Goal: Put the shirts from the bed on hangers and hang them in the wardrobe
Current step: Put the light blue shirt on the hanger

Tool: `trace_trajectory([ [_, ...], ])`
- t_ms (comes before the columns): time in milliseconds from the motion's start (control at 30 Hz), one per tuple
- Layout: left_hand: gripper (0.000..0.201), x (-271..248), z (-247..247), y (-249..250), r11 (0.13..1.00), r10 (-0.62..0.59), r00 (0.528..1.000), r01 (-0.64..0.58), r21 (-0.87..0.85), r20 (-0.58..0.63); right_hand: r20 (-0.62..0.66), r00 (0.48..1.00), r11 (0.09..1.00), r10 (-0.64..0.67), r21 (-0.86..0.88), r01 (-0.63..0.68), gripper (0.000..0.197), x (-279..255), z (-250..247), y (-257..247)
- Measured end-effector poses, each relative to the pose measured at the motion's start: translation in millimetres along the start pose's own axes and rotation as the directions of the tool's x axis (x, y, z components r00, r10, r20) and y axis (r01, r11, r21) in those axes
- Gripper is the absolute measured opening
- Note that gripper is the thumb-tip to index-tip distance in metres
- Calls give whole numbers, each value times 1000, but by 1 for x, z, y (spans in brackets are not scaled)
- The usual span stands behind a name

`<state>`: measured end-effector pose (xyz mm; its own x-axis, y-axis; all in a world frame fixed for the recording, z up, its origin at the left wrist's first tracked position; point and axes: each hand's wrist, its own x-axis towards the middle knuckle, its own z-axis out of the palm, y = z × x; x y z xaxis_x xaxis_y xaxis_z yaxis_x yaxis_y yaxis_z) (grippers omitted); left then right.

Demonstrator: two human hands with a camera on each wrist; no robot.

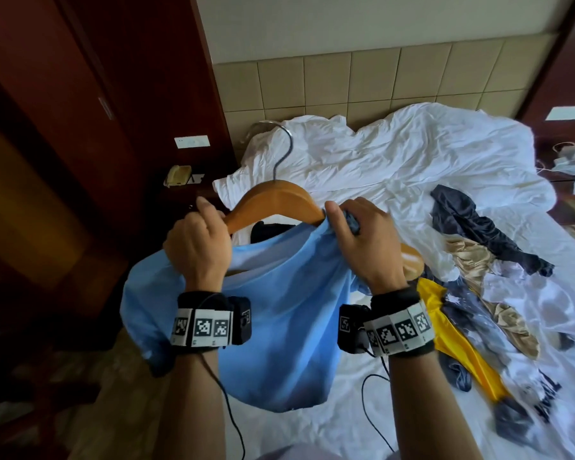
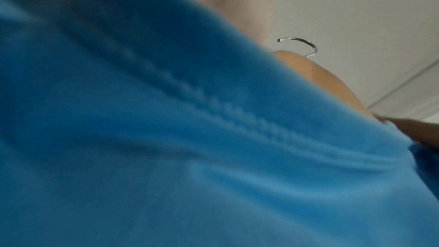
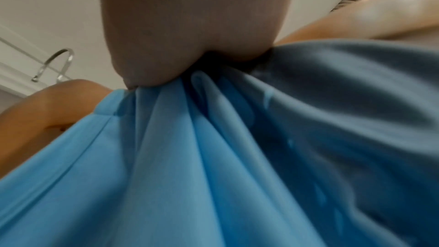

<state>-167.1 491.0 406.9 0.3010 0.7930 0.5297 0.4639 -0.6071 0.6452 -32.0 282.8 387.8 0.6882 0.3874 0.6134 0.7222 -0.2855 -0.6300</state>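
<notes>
The left end of the wooden hanger (image 1: 276, 202) is covered by the left hand (image 1: 198, 242), and its right arm runs under the right hand (image 1: 367, 242) and the bunched collar of the light blue shirt (image 1: 279, 327), with only the rounded tip showing past the wrist. In the left wrist view the shirt fills nearly the whole picture out of focus, and the fingers cannot be made out. In the right wrist view the fingertips are buried in the folds. The pile of clothes (image 1: 498, 303) on the bed (image 1: 379, 154) smears into blur at its near end, so single garments there cannot be told apart. The wardrobe (image 1: 80, 127) is cut off by the left and top edges.
</notes>
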Motion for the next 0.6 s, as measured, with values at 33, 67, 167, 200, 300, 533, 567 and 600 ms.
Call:
trace_trajectory([
  [33,76,3,-3,-2,1000,-10,1000,10,-6,-13,-3,1000,1000,-1,-15,1,51,0,1,3],
  [67,74,5,-7,-4,1000,-22,999,22,-7,-28,-10,1000,999,6,-31,-6,53,1,2,6],
  [167,70,9,-14,-11,999,-40,998,40,-13,-55,-30,998,997,50,-51,-52,56,1,2,19],
  [200,68,10,-17,-13,999,-45,997,44,-19,-59,-34,998,998,59,-35,-60,57,1,1,24],
  [300,64,12,-21,-23,998,-64,997,64,-1,-47,-38,994,994,98,41,-97,58,-3,-2,38],
  [533,64,18,-24,-34,995,-102,995,102,4,24,-125,909,884,397,319,-342,65,-13,3,66],
  [567,66,19,-24,-35,994,-107,993,107,6,49,-113,898,852,426,384,-356,66,-13,4,65],
  [600,68,21,-24,-36,993,-118,990,118,4,78,-100,890,822,444,442,-360,69,-12,5,63],
])
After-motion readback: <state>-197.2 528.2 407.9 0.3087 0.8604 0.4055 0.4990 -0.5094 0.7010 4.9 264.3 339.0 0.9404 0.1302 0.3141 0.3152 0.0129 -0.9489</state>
